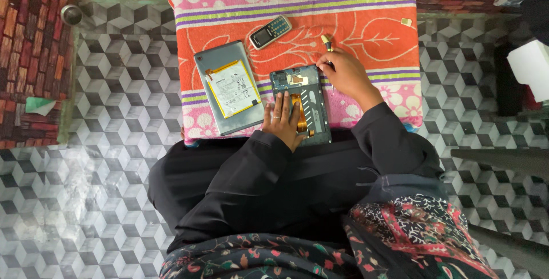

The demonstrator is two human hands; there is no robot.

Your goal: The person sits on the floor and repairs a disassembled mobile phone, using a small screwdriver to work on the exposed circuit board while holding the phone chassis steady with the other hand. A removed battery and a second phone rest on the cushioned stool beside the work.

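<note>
My left hand (281, 120) lies flat on an opened tablet frame (306, 87) with an orange flex cable, holding it down on a cloth-covered surface (366, 33). My right hand (346, 73) grips a small screwdriver (327, 43) with a yellow handle, its tip at the frame's upper right corner. To the left lies the tablet's back half (229, 87), with a white battery and a yellow cable.
A small keypad phone (270, 31) lies near the cloth's middle. The cloth is orange and pink with flowers. A small metal cup (71, 14) stands on the patterned floor at far left. A white box (530, 67) sits at right.
</note>
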